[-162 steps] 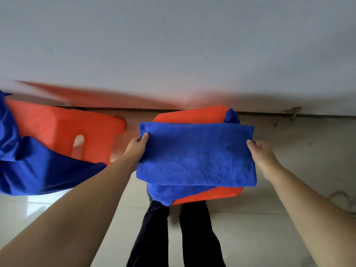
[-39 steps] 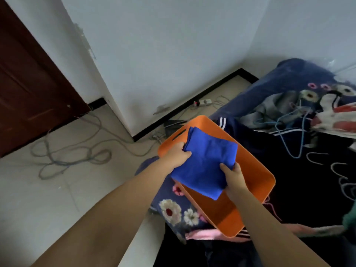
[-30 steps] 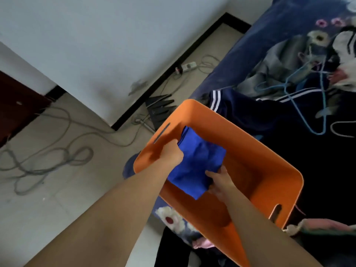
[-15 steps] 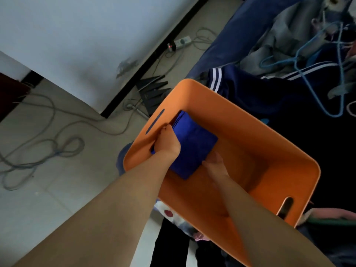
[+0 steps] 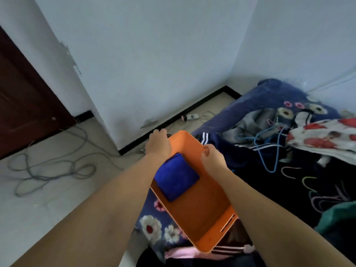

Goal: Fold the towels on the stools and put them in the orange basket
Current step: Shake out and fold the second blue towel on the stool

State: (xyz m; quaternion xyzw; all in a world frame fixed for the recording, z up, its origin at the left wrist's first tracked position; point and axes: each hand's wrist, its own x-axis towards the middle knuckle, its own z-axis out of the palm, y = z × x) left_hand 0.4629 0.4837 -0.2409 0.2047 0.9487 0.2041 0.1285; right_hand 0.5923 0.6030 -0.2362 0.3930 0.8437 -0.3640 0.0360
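A folded blue towel [image 5: 176, 177] lies flat in the far left corner of the orange basket [image 5: 200, 216], which rests on a bed. My left hand [image 5: 158, 143] hovers over the basket's far left rim with loosely curled fingers and holds nothing. My right hand [image 5: 212, 158] is above the basket's far right rim, fingers loosely curled, also holding nothing. Neither hand touches the towel. No stools are in view.
The bed carries a floral blue cover [image 5: 159, 226], dark clothes [image 5: 231, 151], coloured hangers [image 5: 269, 149] and a red-flowered cloth [image 5: 323, 137]. Loose cables [image 5: 52, 166] and a power strip [image 5: 191, 116] lie on the floor by the white wall. A dark door [image 5: 25, 105] stands at left.
Both hands have let go of the towel and lifted out of the basket toward its far rim. The towel now lies alone in the basket. The view has tilted up.
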